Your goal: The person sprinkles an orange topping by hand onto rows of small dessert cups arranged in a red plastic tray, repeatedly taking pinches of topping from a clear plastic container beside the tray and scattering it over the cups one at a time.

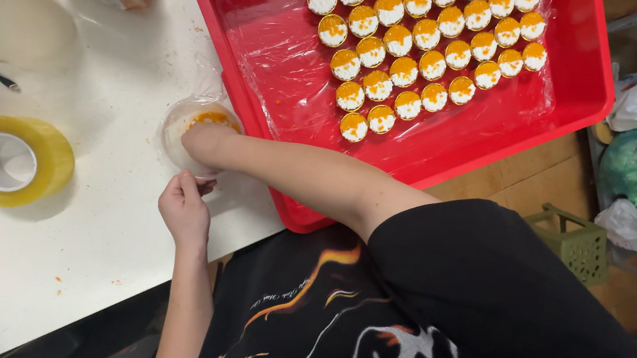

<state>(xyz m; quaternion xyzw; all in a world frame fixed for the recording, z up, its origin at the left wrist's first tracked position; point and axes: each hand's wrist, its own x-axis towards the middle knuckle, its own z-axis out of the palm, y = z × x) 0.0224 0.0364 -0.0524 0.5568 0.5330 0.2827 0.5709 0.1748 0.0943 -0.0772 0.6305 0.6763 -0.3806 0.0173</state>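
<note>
Pinching with my left hand (184,209), I am steadying the rim of a small clear bowl (178,129) of orange filling near the white table's (69,250) front edge, while my right hand (205,142) is dipping into it, its grip hidden. Beside it, the red tray (580,84) is overhanging the edge, its topped tartlets (421,42) filling the far end, leaving its near end open. A tape roll (41,152) is sitting well to the left.
</note>
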